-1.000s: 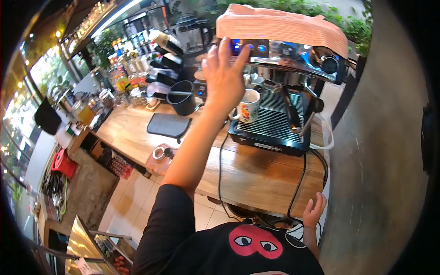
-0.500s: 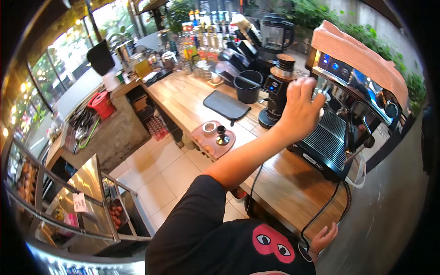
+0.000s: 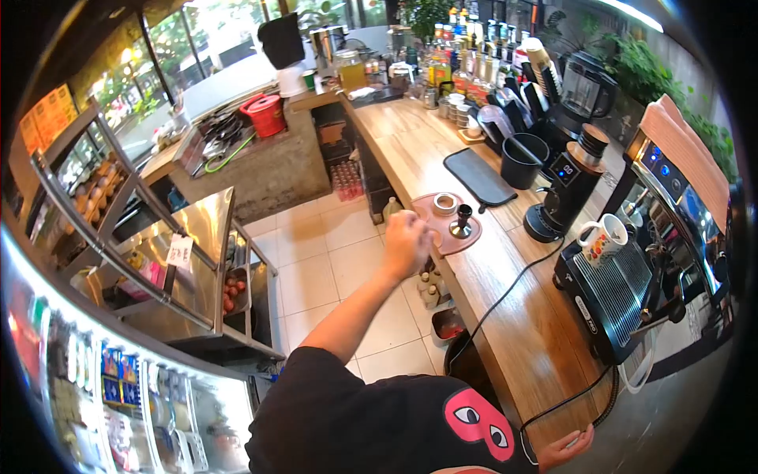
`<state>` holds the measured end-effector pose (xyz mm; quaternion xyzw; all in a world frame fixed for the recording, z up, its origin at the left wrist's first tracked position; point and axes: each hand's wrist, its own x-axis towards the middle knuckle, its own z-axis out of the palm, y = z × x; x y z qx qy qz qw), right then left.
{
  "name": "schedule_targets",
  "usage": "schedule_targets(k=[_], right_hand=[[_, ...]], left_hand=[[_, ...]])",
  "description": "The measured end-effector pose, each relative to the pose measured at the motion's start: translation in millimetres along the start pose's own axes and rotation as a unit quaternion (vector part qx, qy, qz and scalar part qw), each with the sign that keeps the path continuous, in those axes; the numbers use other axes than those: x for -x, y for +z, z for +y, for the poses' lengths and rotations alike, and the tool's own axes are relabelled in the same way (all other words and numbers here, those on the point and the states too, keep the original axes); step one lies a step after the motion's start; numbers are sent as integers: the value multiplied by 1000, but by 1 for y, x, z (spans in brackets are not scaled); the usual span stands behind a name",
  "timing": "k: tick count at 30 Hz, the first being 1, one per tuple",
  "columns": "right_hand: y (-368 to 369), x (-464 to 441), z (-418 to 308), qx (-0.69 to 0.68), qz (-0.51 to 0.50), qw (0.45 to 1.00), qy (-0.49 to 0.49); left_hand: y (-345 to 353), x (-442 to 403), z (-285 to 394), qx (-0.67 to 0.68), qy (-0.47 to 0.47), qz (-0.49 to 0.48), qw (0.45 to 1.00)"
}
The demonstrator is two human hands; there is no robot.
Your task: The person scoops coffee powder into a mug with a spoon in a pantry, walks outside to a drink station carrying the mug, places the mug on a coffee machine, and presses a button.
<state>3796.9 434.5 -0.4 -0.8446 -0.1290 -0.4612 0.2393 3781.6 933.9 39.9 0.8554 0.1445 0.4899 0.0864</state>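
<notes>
My left hand (image 3: 409,245) is in the air over the counter's front edge, just left of the pink tamping mat (image 3: 426,207). Its fingers look bent but are smeared, and nothing shows in them. A tamper (image 3: 463,224) with a black handle stands on the mat beside a small round ring-like piece (image 3: 445,204). My right hand (image 3: 567,449) lies at the counter's near end by a black cable, fingers stretched out and holding nothing. A white mug (image 3: 605,242) with a colourful print stands on the drip tray (image 3: 620,284) of the espresso machine (image 3: 671,174).
A black coffee grinder (image 3: 564,189) stands left of the machine, its cable crossing the counter. Behind are a black bin (image 3: 523,162), a dark mat (image 3: 480,178) and several bottles (image 3: 474,67). Left, across the tiled floor, stand a metal rack (image 3: 170,261) and a red pot (image 3: 262,116).
My left hand has left the espresso machine's drip tray and come left to the tamping mat. The mug now shows on the tray. The view has turned left; my right hand stays by the counter's end.
</notes>
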Motion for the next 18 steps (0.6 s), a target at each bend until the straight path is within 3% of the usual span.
schedule_targets(k=[5, 8, 10, 11, 12, 13, 15, 17, 18], right_hand=[[27, -21, 16, -144, -19, 989, 22], [44, -29, 16, -181, -34, 983, -14], [51, -29, 13, -191, -66, 979, -42], [50, -30, 4, -188, -92, 976, -53], [50, -30, -5, -185, -118, 974, -64], [54, -25, -11, -205, -127, 969, -54], [58, -17, -18, -243, -136, 959, -45], [65, -9, -21, -285, -139, 948, -23], [68, -3, -21, -307, -139, 942, -4]], left_hand=[[-79, 21, -46, -90, -64, 79, 991], [-97, 77, -78, -89, -150, 25, 984], [-92, 146, -97, -99, -278, -57, 954], [-95, 183, -99, -103, -380, -169, 904], [-92, 241, -108, -148, -412, -269, 858], [-91, 317, -124, -142, -411, -368, 822], [-120, 443, -99, -166, -310, -701, 621], [-183, 462, -5, -134, -314, -755, 560], [-183, 464, -4, -133, -318, -753, 560]])
